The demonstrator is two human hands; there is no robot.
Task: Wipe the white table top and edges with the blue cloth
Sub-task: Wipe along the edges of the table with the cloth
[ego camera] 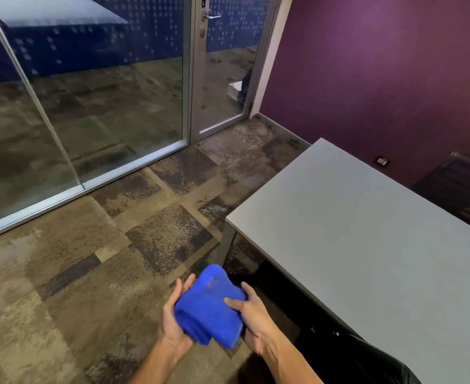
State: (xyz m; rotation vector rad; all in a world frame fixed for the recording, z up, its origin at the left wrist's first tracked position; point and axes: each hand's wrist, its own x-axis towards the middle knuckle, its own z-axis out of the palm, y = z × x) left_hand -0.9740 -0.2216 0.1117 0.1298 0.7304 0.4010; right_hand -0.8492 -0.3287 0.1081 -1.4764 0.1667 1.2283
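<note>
A folded blue cloth [210,306] hangs in the air over the carpet, held between both hands. My left hand [173,322] cups its left side from below. My right hand [252,317] pinches its right side, thumb on top. The white table [367,239] stands to the right of the hands, its near left corner a short way beyond the cloth. Cloth and hands are apart from the table, to the left of its front edge.
Patterned brown carpet [103,273] covers the floor on the left. A glass partition [89,106] and glass door [222,65] stand at the back. A purple wall [380,65] runs behind the table. A dark chair [367,361] sits at the table's front edge, another [461,184] behind it.
</note>
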